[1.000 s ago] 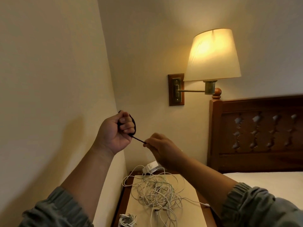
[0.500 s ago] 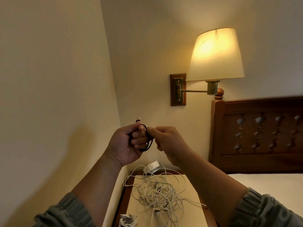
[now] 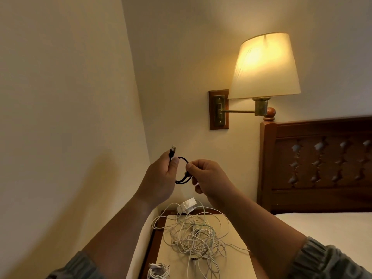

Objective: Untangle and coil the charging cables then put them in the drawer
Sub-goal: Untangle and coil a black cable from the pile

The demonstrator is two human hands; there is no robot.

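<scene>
Partly hidden, a black cable (image 3: 182, 174) coil is gripped by left hand (image 3: 161, 178) and right hand (image 3: 209, 180); white cables (image 3: 193, 236) are cut off below.

A black cable (image 3: 182, 174) at centre frame; white cables (image 3: 193, 236) tangled on a pale tan pad (image 3: 237, 264) below; cream lampshade (image 3: 264, 66) glowing yellow upper right; reddish-brown headboard (image 3: 320, 164) with carved pattern.

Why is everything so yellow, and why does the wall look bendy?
Head view: the lit lamp is the only light source in view and tints everything warm; the wide lens seems to bow the wall corner; the arms cast a soft shadow on the left wall; the white cables are dim but readable.
</scene>
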